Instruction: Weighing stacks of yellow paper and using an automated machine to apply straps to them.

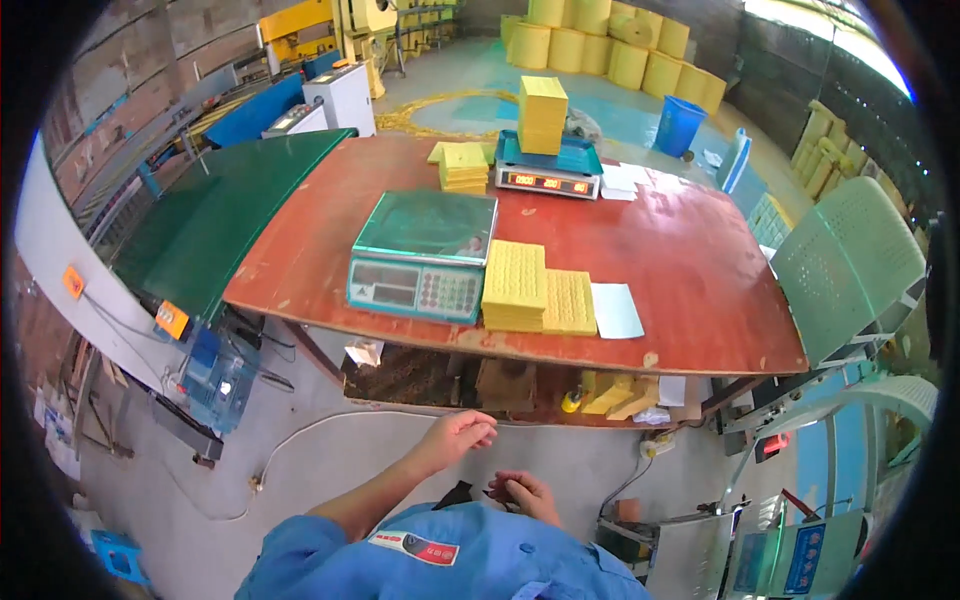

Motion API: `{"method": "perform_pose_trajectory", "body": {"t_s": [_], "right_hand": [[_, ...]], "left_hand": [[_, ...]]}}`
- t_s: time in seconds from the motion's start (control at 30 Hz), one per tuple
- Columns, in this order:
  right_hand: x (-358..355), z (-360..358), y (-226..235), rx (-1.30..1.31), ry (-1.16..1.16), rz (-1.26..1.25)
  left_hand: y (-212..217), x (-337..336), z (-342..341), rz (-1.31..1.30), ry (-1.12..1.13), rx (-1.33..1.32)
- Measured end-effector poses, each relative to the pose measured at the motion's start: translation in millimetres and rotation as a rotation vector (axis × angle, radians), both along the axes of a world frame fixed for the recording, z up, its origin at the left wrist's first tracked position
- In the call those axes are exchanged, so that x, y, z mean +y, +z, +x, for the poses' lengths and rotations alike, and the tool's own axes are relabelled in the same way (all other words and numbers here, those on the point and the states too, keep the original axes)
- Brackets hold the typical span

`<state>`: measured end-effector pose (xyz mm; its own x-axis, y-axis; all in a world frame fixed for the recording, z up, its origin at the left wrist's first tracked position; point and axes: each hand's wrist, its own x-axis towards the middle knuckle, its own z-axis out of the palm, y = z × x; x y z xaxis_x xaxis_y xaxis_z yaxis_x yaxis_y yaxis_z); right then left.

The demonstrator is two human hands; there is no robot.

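Observation:
My left hand point(458, 440) is in front of the table's near edge, its fingers curled together with nothing showing in them. Lower and to the right, close to my blue shirt point(440, 560), my right hand point(528, 494) has its fingers bent in. A small dark bit shows at its fingertips, too small to name. Neither hand touches the red-brown table point(690, 260). Nearest beyond them on it are a taller stack of yellow textured sheets point(515, 285), a lower yellow stack point(570, 302), a white paper point(618, 310) and a teal weighing scale point(420, 250) with a bare pan.
A second scale point(548, 182) bears a tall yellow stack point(542, 115); another yellow stack point(464, 167) stands left of it. A green conveyor belt point(220, 210) adjoins at left. Chairs point(850, 265) stand at right. A cable point(300, 430) crosses the floor. Yellow rolls point(600, 50) stand far back.

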<state>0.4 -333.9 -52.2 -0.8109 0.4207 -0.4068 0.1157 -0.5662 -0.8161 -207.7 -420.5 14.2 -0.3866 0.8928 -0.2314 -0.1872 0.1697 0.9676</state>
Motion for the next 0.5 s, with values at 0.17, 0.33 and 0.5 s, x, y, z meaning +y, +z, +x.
{"method": "perform_pose_trajectory", "body": {"t_s": [0.17,0.33,0.5], "right_hand": [[70.4,-41.3,36.6,0.045,0.005,-0.043],[186.2,-95.7,106.6,0.179,0.053,0.238],[321.9,-167.5,143.2,0.327,0.05,0.413]], "left_hand": [[48.2,48.9,-53.9,0.043,0.017,-0.011],[107.8,124.5,-130.6,0.135,0.136,0.026],[164.1,243.2,-207.2,0.223,0.173,0.104]]}}
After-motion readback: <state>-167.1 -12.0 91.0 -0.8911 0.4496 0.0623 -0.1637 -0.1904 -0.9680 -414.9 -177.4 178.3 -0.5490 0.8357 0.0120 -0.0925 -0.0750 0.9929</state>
